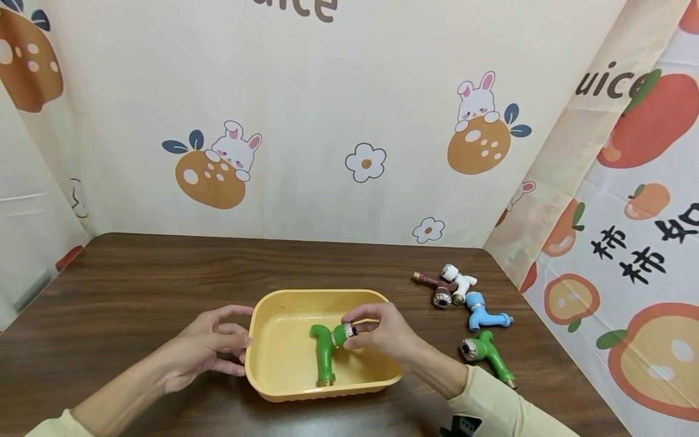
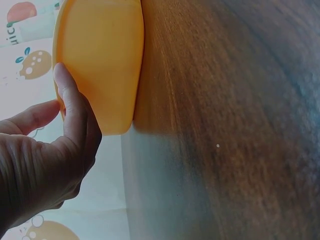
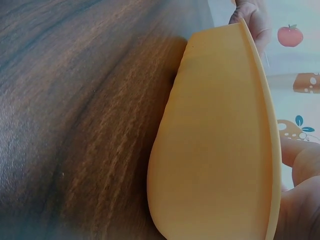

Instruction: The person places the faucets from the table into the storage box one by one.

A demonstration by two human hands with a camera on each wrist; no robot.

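Observation:
A yellow plastic basin (image 1: 284, 376) stands on the table in front of me. Inside it is a green faucet (image 1: 324, 358), its brass-coloured threaded end toward me and its knob at the upper right. The thumb and fingers of my right hand (image 1: 384, 337) pinch the knob end of this faucet. In the right wrist view the basin wall (image 3: 215, 135) hides the faucet and part of that hand. At the basin's left side is my left hand (image 1: 210, 346), fingers loosely bent, fingertips against the rim. The left wrist view shows this hand (image 2: 65, 145) beside the wall.
Right of the basin lie more faucets: a maroon one (image 1: 431, 281), a white one (image 1: 463, 283), a blue one (image 1: 486, 317) and a second green one (image 1: 491, 355). A printed curtain (image 1: 317, 121) rises behind the wooden table (image 1: 180, 267), with another at the right side.

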